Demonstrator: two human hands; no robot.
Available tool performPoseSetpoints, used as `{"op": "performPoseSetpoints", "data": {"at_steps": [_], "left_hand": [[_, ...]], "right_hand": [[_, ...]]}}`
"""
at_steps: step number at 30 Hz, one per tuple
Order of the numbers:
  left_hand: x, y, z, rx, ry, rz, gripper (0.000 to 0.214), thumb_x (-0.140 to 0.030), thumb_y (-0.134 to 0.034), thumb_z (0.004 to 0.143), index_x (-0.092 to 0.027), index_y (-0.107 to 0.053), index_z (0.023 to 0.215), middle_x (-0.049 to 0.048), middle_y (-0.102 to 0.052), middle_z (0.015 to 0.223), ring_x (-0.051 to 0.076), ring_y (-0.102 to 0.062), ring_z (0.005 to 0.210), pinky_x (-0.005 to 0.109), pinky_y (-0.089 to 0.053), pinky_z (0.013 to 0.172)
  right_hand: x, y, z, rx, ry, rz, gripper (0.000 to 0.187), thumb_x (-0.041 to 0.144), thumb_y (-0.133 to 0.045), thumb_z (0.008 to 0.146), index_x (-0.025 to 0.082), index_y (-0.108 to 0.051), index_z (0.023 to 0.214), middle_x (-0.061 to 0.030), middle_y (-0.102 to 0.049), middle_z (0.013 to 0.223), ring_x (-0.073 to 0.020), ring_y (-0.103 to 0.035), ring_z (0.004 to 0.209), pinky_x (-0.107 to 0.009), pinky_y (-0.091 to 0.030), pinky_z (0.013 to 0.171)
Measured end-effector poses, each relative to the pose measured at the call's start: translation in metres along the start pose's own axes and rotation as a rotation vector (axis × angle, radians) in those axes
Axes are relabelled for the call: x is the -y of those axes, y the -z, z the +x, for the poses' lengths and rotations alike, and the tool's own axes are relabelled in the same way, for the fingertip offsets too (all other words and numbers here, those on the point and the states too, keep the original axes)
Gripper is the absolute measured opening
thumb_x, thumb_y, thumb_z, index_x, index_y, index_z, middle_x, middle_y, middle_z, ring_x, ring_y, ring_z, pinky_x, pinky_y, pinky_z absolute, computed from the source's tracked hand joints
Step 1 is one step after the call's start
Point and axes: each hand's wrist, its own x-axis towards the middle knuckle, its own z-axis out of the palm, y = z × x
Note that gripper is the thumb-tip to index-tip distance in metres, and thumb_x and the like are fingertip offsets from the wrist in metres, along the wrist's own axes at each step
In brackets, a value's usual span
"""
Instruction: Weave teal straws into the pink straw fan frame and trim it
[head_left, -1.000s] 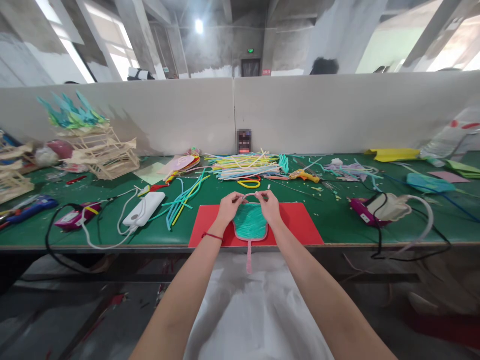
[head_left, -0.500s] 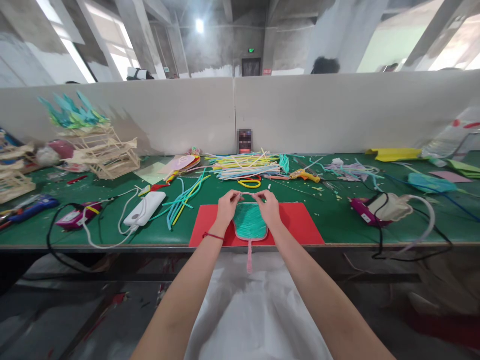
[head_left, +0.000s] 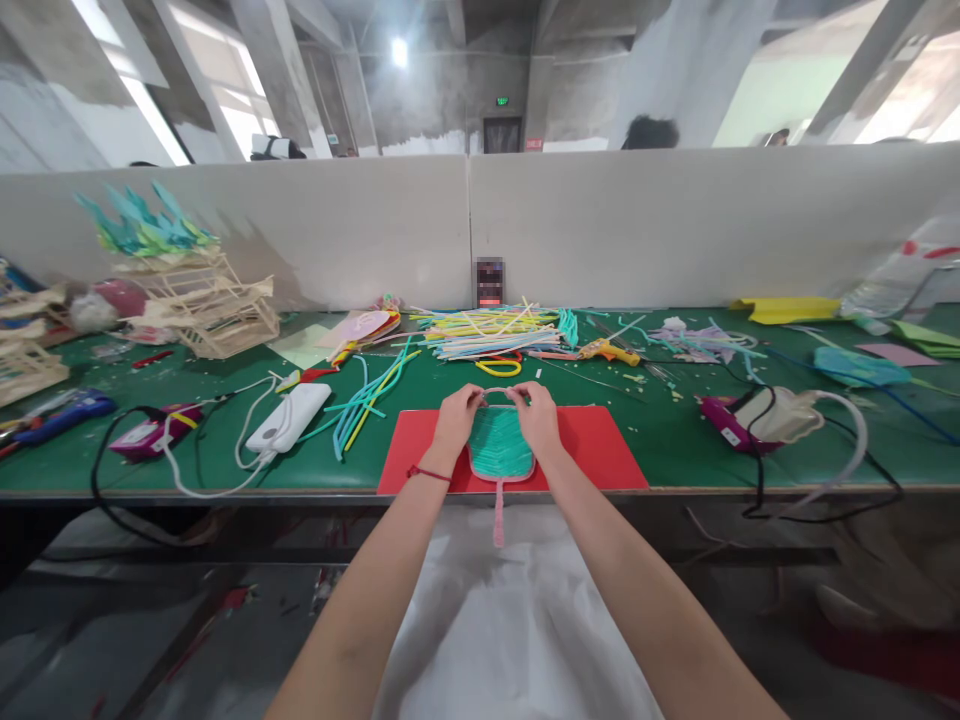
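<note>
The left hand (head_left: pixel 454 420) and right hand (head_left: pixel 540 416) pinch a thin pink strip (head_left: pixel 496 390) between closed fingertips — a slightly bowed span showing between them, near the top edge of a ribbed teal panel (head_left: pixel 501 447). The panel, rounded and pink-rimmed, lies on a flat red sheet (head_left: pixel 600 450); its narrow pink stem (head_left: pixel 499 515) reaches past the edge of the green tabletop (head_left: pixel 675 455). Beyond — a heap of slender multicoloured sticks (head_left: pixel 487 335).

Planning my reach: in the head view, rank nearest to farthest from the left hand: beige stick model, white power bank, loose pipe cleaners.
From the left hand:
1. Loose pipe cleaners, left of the red sheet
2. White power bank, farther left
3. Beige stick model, back left, near the partition
</note>
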Motion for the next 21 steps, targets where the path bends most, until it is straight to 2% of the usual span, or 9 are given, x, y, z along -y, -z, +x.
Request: {"op": "performPoseSetpoints", "data": {"at_steps": [12,21], "left_hand": [[-0.009,0.002,-0.001,-0.097,0.059,0.014,0.018,-0.022,-0.043,0.088,-0.019,-0.05,0.072,-0.0011,-0.061,0.065,0.012,-0.055,0.06,0.023,-0.04,0.06],[-0.013,0.005,-0.001,-0.11,0.07,0.009,0.019,-0.023,-0.044,0.087,-0.019,-0.05,0.07,-0.0014,-0.061,0.066,0.012,-0.056,0.062,0.023,-0.041,0.063]], "right_hand": [[0.009,0.0,-0.001,0.071,-0.043,0.102,0.026,0.044,-0.049,0.083,0.021,-0.055,0.071,-0.0044,-0.065,0.074,-0.0205,-0.059,0.076,-0.032,-0.044,0.07],[0.017,0.005,-0.002,0.051,-0.011,0.147,0.025,0.043,-0.051,0.082,0.021,-0.054,0.072,-0.0035,-0.064,0.075,-0.0195,-0.059,0.078,-0.032,-0.043,0.075]]}}
